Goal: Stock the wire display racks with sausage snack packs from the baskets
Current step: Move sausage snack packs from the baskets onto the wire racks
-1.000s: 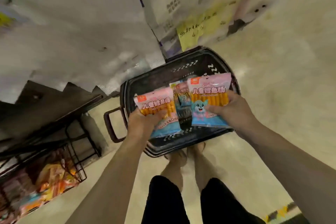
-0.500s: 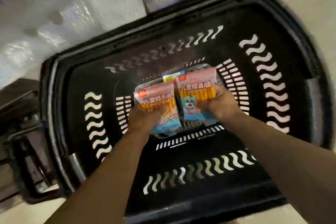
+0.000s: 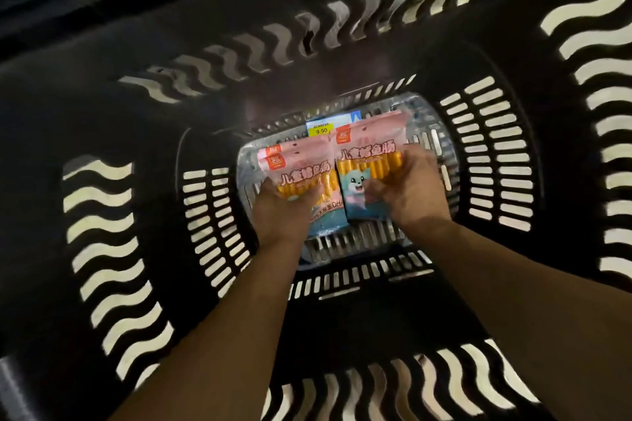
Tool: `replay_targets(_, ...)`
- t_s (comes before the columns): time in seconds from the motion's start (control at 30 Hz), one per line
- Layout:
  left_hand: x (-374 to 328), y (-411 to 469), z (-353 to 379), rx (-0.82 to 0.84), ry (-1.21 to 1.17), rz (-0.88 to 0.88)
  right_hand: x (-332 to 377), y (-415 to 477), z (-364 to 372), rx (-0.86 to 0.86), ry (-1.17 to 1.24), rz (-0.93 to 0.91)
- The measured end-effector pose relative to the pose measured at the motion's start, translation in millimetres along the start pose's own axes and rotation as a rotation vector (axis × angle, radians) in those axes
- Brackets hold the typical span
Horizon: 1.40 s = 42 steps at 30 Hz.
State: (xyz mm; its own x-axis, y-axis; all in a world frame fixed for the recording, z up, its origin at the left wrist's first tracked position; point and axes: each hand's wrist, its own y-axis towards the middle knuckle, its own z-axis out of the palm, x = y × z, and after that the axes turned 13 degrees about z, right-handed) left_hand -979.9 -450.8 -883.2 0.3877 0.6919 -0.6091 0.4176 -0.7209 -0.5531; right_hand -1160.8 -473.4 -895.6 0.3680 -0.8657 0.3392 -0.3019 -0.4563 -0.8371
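While no rack is in view, stocking looks barely begun | left hand (image 3: pixel 280 212) grips pink sausage packs (image 3: pixel 295 169), right hand (image 3: pixel 408 196) grips another sausage pack (image 3: pixel 367 154), both low over the floor of the black basket (image 3: pixel 102 215) | since half a second ago: hands deeper, basket walls fill the view.

The slotted floor of the black basket (image 3: pixel 342 318) carries pink sausage packs (image 3: pixel 366 154) beneath my fingers (image 3: pixel 374 186); a price-tagged pack (image 3: pixel 319 129) lies just past them.
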Motion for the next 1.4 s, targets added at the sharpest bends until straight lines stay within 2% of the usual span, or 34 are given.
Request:
replay_targets(0.1, -3.2, -8.4, 2.7, -0.071, 0.082, 0.053, -0.4, -9.6, 0.2, -0.133, -0.035, -0.018)
replay_targets(0.2, -3.7, -13.7, -2.8, -0.096, 0.232, 0.084, 5.3, -26.0, -10.5, -0.154, -0.217, -0.040)
replay_targets(0.4, -25.4, -43.5, -53.6, 0.159, 0.414, 0.107, 29.0, -91.9, -50.3, -0.068, -0.607, -0.079)
replay_targets(0.53, -82.6, -101.2, -126.2, 0.329, 0.525, 0.215, 51.1, -176.8, -94.7, -0.105, -0.793, -0.189)
replay_targets(0.73, -201.6, -230.1, -253.6, 0.380, 0.758, 0.353, 93.6, -357.3, -180.6, -0.185, -0.806, -0.291)
replay_targets(0.83, -259.4, -300.5, -317.8, 0.352, 0.847, 0.453, 111.2, -459.8, -219.6, -0.209, -0.824, -0.356)
replay_targets(1.03, -343.8, -424.2, -423.0, 0.234, 0.958, 0.662, 138.7, -625.3, -280.4, -0.361, -0.915, -0.526)
replay_targets(1.2, -378.4, -483.9, -478.0, 0.077, 0.974, 0.765, 157.7, -696.2, -309.5, -0.491, -0.888, -0.657)
replay_targets(1.4, -394.9, -518.4, -505.7, -0.093, 0.956, 0.680, 174.6, -725.2, -318.7, -0.502, -0.912, -0.762)
